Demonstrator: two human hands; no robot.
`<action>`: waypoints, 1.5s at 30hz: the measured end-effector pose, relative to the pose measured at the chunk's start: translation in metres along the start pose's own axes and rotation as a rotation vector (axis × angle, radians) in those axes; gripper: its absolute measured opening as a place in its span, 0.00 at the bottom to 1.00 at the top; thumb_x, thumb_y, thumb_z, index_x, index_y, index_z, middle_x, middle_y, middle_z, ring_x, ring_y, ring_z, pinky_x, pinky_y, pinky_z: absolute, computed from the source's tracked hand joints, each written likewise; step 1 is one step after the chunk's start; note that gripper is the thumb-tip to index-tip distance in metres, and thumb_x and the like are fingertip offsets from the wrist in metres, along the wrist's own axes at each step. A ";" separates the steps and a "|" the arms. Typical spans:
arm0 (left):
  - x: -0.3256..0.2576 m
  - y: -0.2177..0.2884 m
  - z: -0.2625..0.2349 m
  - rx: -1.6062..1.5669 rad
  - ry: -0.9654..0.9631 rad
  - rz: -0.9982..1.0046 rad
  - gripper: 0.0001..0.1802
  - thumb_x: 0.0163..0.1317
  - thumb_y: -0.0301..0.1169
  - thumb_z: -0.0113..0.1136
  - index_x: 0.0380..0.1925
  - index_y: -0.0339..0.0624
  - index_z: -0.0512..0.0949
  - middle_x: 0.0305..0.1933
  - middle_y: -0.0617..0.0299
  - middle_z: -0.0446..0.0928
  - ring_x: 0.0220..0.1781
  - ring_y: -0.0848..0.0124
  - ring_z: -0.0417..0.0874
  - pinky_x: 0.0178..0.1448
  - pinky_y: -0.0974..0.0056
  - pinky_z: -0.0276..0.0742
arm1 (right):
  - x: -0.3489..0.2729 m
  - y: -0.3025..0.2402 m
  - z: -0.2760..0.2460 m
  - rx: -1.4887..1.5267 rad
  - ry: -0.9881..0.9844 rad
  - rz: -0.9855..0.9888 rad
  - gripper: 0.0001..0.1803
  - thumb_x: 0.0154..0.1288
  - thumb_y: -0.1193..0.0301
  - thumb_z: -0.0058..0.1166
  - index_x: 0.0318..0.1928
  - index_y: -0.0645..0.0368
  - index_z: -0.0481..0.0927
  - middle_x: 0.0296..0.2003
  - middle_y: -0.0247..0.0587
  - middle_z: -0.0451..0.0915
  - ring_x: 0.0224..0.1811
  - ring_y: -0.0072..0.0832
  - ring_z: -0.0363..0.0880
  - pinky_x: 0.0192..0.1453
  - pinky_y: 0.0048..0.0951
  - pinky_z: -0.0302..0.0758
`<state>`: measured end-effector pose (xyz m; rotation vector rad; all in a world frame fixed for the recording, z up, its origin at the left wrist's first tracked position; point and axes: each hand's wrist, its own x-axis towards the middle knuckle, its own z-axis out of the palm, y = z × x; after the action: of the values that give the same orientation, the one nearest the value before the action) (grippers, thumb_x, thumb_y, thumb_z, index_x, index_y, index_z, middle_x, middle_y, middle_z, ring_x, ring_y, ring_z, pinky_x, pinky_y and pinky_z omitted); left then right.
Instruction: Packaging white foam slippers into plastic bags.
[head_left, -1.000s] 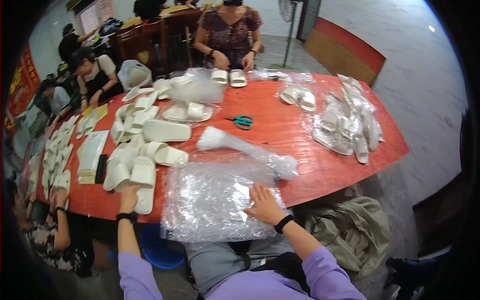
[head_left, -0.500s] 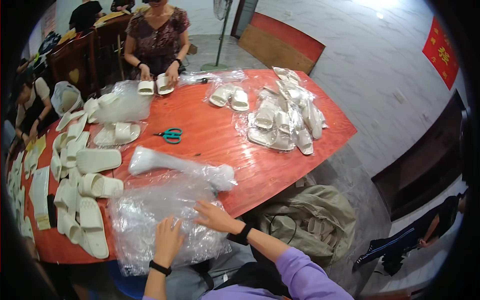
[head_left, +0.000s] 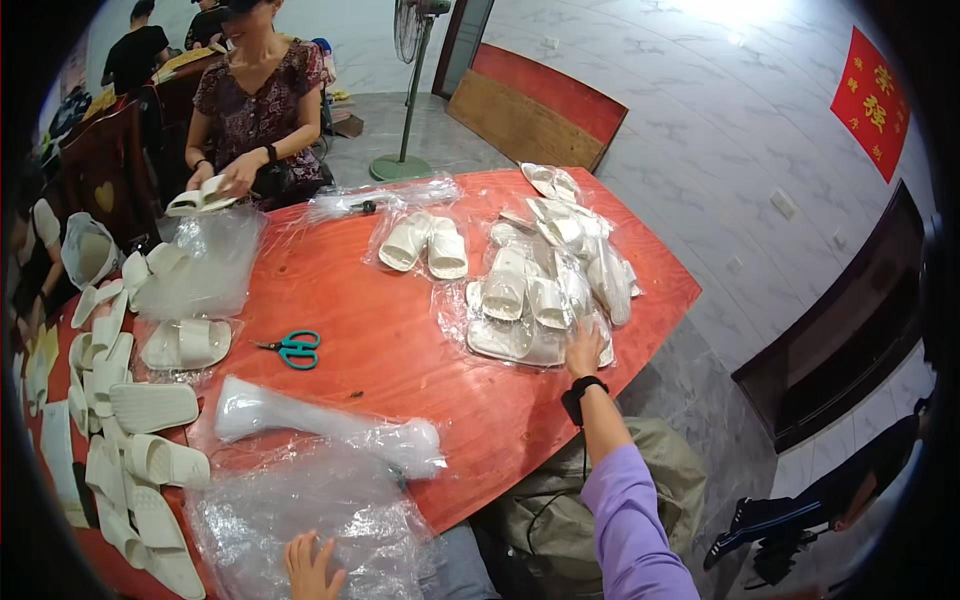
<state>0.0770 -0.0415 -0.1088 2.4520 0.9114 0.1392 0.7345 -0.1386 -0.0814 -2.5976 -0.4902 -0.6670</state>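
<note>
Since half a second ago the right hand [head_left: 583, 350] has left the plastic sheets near the body and reached way out toward 1 o'clock, where it now lies open, fingers flat, on the near edge of the pile of bagged white slippers [head_left: 545, 285]. Meanwhile the left hand [head_left: 312, 566] stays down at 7 o'clock, open and spread on the crinkly stack of clear plastic bags [head_left: 300, 510] at the table's near edge. Just beyond that stack sits a twisted roll of plastic [head_left: 320, 422], and further out at 11 o'clock the teal-handled scissors [head_left: 292, 348] lie on the red table [head_left: 400, 330]. Progress-wise it looks like a fair chunk is done: that right-side pile is already bagged, plus one wrapped pair [head_left: 425, 243] near 12 o'clock. Plenty left though, since loose unbagged slippers [head_left: 130, 440] line the left edge around 9 o'clock. Across the table, another person [head_left: 255, 100] holds a slipper over a bag. View has also swung right compared to earlier.
</note>
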 end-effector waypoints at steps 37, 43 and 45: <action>-0.004 -0.010 0.019 0.432 -0.149 0.204 0.25 0.65 0.43 0.49 0.60 0.46 0.72 0.61 0.46 0.72 0.63 0.47 0.70 0.75 0.46 0.50 | -0.351 -0.241 -0.250 0.728 -1.278 -1.700 0.21 0.55 0.79 0.50 0.51 0.50 0.78 0.55 0.36 0.75 0.63 0.37 0.69 0.67 0.50 0.63; -0.006 0.002 -0.003 -0.235 -0.195 -0.144 0.25 0.67 0.41 0.45 0.62 0.47 0.71 0.64 0.47 0.70 0.67 0.47 0.67 0.74 0.48 0.51 | -0.310 -0.222 -0.254 0.362 -1.298 -1.614 0.21 0.50 0.83 0.51 0.46 0.49 0.80 0.53 0.29 0.76 0.71 0.33 0.60 0.71 0.67 0.50; -0.012 -0.010 0.001 -0.231 -0.166 -0.134 0.25 0.67 0.41 0.45 0.62 0.47 0.71 0.65 0.47 0.69 0.67 0.47 0.66 0.74 0.48 0.51 | -0.293 -0.218 -0.254 0.531 -1.168 -1.559 0.14 0.50 0.82 0.49 0.38 0.55 0.80 0.45 0.33 0.79 0.66 0.37 0.67 0.64 0.51 0.68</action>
<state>0.0625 -0.0430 -0.1136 2.1488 0.9279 -0.0066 0.3051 -0.1389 0.0348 -1.3579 -2.5721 0.7012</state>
